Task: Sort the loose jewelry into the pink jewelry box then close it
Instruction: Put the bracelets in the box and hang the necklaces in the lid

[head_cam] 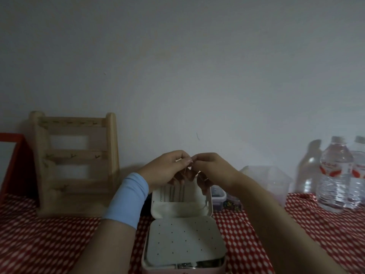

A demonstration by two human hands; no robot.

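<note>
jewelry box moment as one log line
jewelry box: open | left hand: pinches thin chain above lid | right hand: pinches same chain

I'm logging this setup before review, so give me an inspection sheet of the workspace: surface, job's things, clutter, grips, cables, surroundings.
Surface: covered by a red-and-white patterned cloth.
Job's things: pink jewelry box open, lid upright, chains hanging inside the lid; perforated white panel in the base.
Clutter: wooden jewelry stand and red-framed mirror at left; water bottles and clear containers at right.
Grips: left hand and right hand meet above the lid, both pinching a thin piece of jewelry, too small to identify.
Cables: nothing seen.
Surroundings: plain wall; dim light.
</note>
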